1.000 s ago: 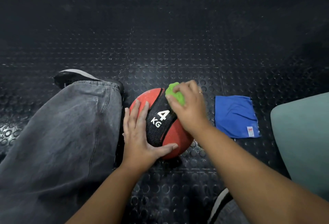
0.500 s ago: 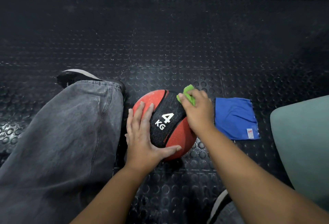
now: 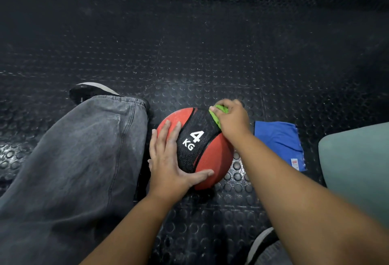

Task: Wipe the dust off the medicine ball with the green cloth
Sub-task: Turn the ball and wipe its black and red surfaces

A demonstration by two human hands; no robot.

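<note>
Nearest, the left hand (image 3: 168,159) lies flat, fingers straight and spread, bracing the near left side of the medicine ball (image 3: 212,157), which rests on the studded black floor (image 3: 189,54). Beyond it, the right hand (image 3: 231,121) clutches the bunched green cloth (image 3: 219,114) and presses it onto the ball's far upper right, so wiping looks under way. The next move likely calls for turning the ball to bring unwiped faces under the cloth without letting it roll.

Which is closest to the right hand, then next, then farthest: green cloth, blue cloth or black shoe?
1. The green cloth, gripped by the right hand.
2. The blue cloth, just to its right.
3. The black shoe, far left.
</note>
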